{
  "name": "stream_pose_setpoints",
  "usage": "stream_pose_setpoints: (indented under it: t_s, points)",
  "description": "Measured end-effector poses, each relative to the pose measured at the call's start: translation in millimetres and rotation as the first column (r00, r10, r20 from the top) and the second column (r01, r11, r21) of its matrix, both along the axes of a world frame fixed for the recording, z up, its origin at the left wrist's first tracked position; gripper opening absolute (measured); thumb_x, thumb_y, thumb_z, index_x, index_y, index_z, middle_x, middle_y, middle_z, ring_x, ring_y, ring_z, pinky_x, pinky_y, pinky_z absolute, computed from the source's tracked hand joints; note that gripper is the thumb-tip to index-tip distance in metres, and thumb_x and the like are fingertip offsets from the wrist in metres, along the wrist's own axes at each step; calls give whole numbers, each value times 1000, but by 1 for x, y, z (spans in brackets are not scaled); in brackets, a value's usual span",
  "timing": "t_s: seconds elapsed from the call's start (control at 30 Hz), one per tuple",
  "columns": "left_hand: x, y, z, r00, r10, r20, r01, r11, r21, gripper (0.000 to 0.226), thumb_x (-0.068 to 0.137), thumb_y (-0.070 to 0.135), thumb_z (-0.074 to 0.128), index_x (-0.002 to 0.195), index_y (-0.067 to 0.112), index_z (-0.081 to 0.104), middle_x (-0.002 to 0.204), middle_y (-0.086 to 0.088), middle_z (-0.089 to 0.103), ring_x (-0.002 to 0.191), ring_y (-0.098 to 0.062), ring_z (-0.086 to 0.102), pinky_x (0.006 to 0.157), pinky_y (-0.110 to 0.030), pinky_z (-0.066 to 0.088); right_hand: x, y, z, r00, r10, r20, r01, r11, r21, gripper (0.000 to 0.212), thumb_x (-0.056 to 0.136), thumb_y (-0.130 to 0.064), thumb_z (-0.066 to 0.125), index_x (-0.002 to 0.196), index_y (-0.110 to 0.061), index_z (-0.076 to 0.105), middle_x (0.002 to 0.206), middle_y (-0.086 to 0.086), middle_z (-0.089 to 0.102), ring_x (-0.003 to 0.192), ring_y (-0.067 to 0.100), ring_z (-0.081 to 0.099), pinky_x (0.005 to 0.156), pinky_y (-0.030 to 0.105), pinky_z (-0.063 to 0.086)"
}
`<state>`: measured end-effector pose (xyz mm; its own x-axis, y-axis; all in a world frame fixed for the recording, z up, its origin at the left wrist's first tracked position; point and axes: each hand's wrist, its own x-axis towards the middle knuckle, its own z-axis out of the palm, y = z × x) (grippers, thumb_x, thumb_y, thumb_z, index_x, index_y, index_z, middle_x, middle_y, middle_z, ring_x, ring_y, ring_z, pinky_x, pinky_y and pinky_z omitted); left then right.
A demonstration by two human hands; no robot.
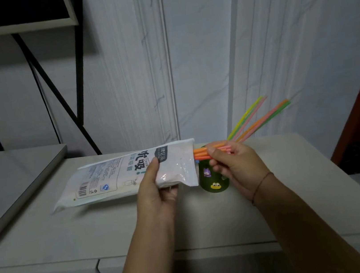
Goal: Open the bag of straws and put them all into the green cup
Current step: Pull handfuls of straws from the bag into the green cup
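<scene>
Left hand (157, 191) gripping bag (111, 181), straws (265, 120) in cup (213, 178)

Dim, soft, wide-angle edge distortion

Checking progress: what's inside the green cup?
Several coloured straws rise from the green cup, leaning right. The bag and the right hand cover its mouth, so its inside cannot be seen.

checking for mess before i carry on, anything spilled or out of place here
Nothing stands out. The left hand holds the bag roughly level, the right hand pinches orange straws at its open mouth, and the straws already in the green cup simply lean right. None lie loose on the table.
</scene>
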<state>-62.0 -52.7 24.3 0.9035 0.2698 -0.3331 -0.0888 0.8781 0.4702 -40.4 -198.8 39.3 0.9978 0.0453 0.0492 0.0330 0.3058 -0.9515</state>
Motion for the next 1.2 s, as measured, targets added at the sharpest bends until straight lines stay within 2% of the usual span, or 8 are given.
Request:
stream_pose_setpoints:
  t_s: [0.13,0.2,0.3,0.6,0.7,0.83,1.0,1.2]
  points:
    - [0,-1,1,1000,9,25,-8,1000,-17,29,82,5,67,109,15,61,98,-5,74,85,-18,71,89,-43,53,-2,6,-3,997,68,43,-61,989,-134,8,86,-2,60,85,-8,65,51,-1,61,48,8,55,55,19,52]
    - [1,3,1,999,34,16,-34,999,-40,36,83,4,65,117,14,58,109,-8,71,96,-20,68,91,-44,52,-2,3,-1,997,70,44,-63,989,-136,6,87,-2,59,87,-6,64,49,-1,59,46,7,53,51,17,50]
    - [4,16,-2,997,79,-17,-80,994,-69,41,83,3,64,122,14,55,112,-8,69,100,-20,67,80,-42,56,1,-11,3,999,31,38,-28,996,-84,6,87,-2,58,86,-4,63,47,-1,57,43,8,50,42,16,42]
    - [2,16,-2,995,82,-61,-87,993,-85,18,84,1,62,94,15,58,97,-5,69,88,-20,66,91,-44,51,7,-15,6,995,65,-70,-36,935,352,14,91,-4,50,79,-6,56,63,4,49,43,6,49,38,16,39]
    - [1,9,-2,996,60,-64,-65,994,-85,18,84,1,61,96,15,58,96,-5,69,87,-20,66,87,-43,53,1,0,4,993,108,-44,-90,950,301,10,90,-8,54,89,-2,62,62,4,49,44,6,48,38,16,39]
    - [1,5,-5,997,41,-58,-46,995,-87,37,83,2,63,116,15,56,98,-6,70,84,-20,67,68,-43,56,-1,9,2,1000,22,20,-26,977,211,10,90,-6,55,86,-1,63,51,3,51,43,6,48,40,16,40]
    - [0,-6,-3,999,-45,-11,44,997,-66,47,82,5,65,128,13,56,111,-9,70,89,-20,69,72,-41,57,-3,20,-3,997,-26,69,16,990,138,9,89,-4,56,85,-3,64,58,4,61,47,8,56,48,19,48]
    - [5,10,-5,997,41,-58,-47,995,-94,50,83,2,62,131,13,53,118,-7,67,89,-19,67,70,-40,56,1,1,6,993,-110,50,100,978,182,11,88,-2,56,80,-3,63,50,-1,61,43,4,55,46,16,47]
